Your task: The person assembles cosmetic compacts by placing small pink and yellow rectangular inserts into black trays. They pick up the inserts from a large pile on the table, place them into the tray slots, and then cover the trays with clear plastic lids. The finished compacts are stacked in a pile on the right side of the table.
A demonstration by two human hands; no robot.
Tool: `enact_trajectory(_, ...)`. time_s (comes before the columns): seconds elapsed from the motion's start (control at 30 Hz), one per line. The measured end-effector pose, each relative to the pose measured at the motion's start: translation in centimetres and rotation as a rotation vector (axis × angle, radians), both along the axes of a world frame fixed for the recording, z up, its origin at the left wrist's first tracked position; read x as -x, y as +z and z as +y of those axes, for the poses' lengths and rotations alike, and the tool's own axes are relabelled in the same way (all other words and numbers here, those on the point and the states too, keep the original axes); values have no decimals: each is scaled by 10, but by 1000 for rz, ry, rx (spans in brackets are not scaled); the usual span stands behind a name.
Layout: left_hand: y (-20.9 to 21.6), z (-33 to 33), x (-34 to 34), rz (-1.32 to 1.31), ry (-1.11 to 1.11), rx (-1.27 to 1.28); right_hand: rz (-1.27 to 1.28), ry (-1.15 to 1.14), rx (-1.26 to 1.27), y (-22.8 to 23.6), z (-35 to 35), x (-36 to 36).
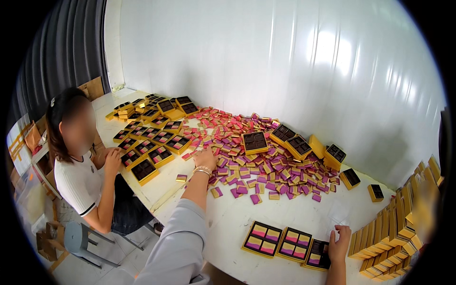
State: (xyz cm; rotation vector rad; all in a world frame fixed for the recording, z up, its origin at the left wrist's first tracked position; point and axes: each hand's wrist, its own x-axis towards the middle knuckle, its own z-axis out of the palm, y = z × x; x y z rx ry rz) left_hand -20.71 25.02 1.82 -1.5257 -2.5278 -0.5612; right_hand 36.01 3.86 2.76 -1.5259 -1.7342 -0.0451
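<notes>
My left hand (205, 159), with a bracelet at the wrist, stretches to the near left edge of a heap of small wrapped pieces (275, 173), banded gold with pink or purple. Its fingers look spread over the pieces. Two gold boxes with dark four-part inserts stand in a row before me: the left box (261, 238) and the middle box (294, 244) have pieces in all compartments. At the right end of that row, my right hand (339, 243) is beside a third box (317, 254), fingers apart and partly covering it. Pieces show in its lower compartments.
A co-worker (80, 175) sits at the left, hands near rows of partly filled boxes (147, 142). Dark-lined boxes (255, 142) lie on and behind the heap. Stacked gold boxes (384, 232) line the right edge. A white wall (237, 57) closes the back; a grey stool (78, 240) stands lower left.
</notes>
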Motion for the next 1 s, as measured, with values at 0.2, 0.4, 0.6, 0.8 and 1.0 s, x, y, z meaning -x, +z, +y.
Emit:
enact_trajectory(0.2, -4, 39, 2, 23, -65, -58, -45, -35, 22, 6, 0, -1)
enact_trajectory(0.4, 1, 31, 4, -308, -228, -335, -72, -30, 9, 15, -4, 6)
enact_trajectory(0.6, -6, 16, 22, -553, -250, -543, -69, 21, -33, 17, -5, 9)
enact_trajectory(0.8, 23, -22, -33, -1297, -516, -698, -49, 62, -93, 21, -9, 8)
enact_trajectory(1.0, 63, -133, -204, -1683, -1067, -350, 500, 353, 201, 33, -26, 10)
